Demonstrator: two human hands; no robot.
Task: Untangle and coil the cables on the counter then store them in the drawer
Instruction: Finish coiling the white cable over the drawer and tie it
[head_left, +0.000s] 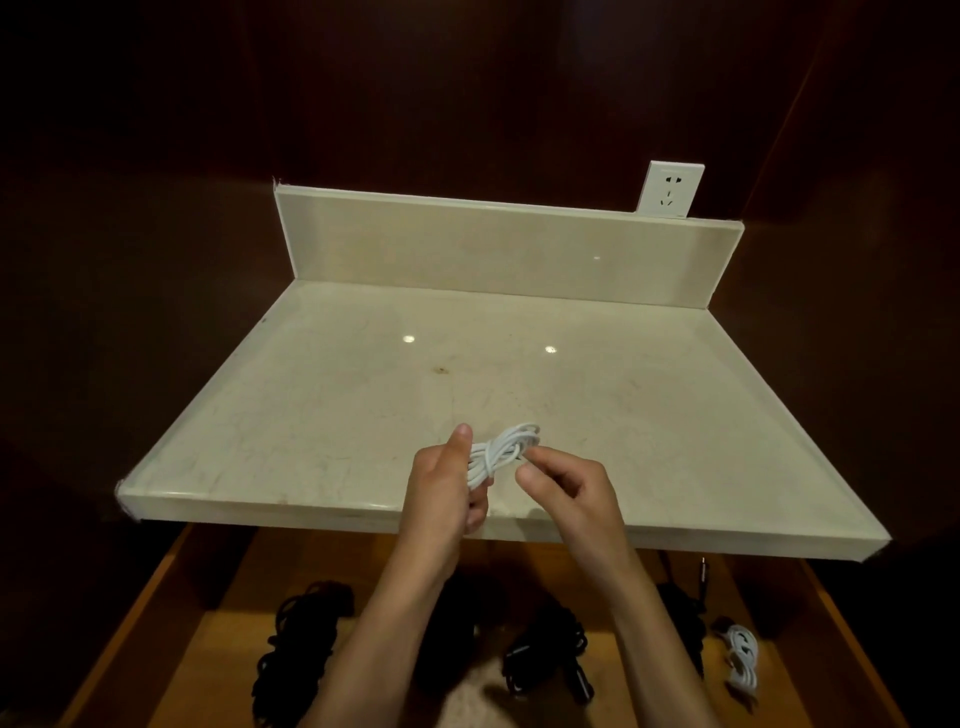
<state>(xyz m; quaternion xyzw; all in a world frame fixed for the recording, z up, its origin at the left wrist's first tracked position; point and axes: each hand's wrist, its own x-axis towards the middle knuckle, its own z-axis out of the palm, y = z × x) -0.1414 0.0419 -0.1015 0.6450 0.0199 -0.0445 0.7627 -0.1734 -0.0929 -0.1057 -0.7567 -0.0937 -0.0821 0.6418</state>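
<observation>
The task looks close to its end. Both hands work above the table's (363, 395) near edge, at about 6 o'clock on its top. The left hand (447, 483) is closed around one end of a white cable (501, 449), thumb up, and the cable is already gathered into a small bundle of loops. The right hand (566, 488) pinches the bundle's other side between thumb and forefinger, seemingly tucking or wrapping the last bit. Nothing else lies on the table.

Below, the drawer (171, 597) stands open. Inside it sit several dark cable bundles (306, 634), from about 7 to 5 o'clock of the view, and a small white coiled cable (743, 657) at 4 o'clock.

By my reading, what is left is to finish this coil, lay it in the drawer and perhaps shut the drawer.
</observation>
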